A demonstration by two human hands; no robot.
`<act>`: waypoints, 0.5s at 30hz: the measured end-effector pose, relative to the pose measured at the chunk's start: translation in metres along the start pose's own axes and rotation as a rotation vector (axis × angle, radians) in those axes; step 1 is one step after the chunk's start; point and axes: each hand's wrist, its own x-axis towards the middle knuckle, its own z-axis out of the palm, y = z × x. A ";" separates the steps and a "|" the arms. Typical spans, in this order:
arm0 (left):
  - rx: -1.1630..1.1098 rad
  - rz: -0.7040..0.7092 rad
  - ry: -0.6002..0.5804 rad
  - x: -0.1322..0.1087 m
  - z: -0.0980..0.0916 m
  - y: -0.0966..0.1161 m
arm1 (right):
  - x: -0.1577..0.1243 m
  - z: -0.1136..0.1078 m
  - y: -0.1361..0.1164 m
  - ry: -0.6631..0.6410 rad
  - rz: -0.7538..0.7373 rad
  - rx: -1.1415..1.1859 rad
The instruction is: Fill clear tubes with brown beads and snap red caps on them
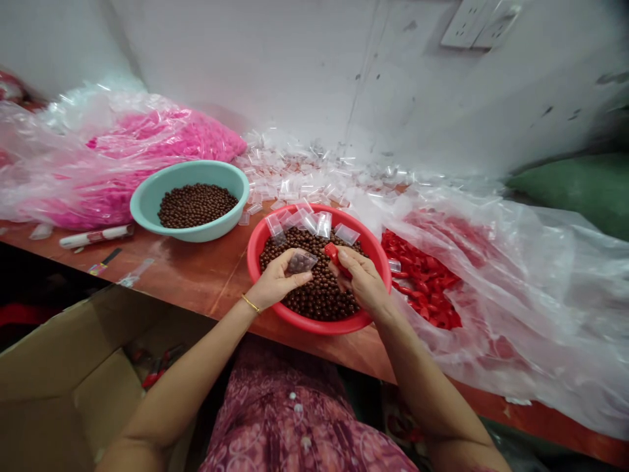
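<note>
A red bowl point(255, 246) full of small brown beads point(322, 298) sits at the table's near edge. My left hand point(275, 283) holds a small clear plastic bag point(301, 262) over the beads. My right hand point(362, 278) pinches a small red plastic piece point(332, 252) just right of the bag. Several empty clear bags point(314, 221) lie on the beads at the bowl's far side.
A teal bowl point(147, 200) of brown beads stands at left, before a clear sack of pink pieces point(147, 147). A clear sack of red pieces point(425, 278) lies right of the red bowl. Loose little bags point(314, 170) litter the back. A cardboard box point(63, 387) sits lower left.
</note>
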 end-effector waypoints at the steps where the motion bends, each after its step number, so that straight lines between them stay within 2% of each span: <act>1: 0.003 0.008 0.009 -0.001 0.000 0.000 | 0.000 0.000 0.000 0.005 0.000 0.009; 6: 0.008 0.060 0.118 -0.004 0.000 -0.003 | 0.002 0.002 0.002 0.022 -0.023 0.001; 15: -0.046 0.005 0.083 -0.001 0.004 -0.002 | 0.003 0.005 0.005 0.024 -0.016 0.014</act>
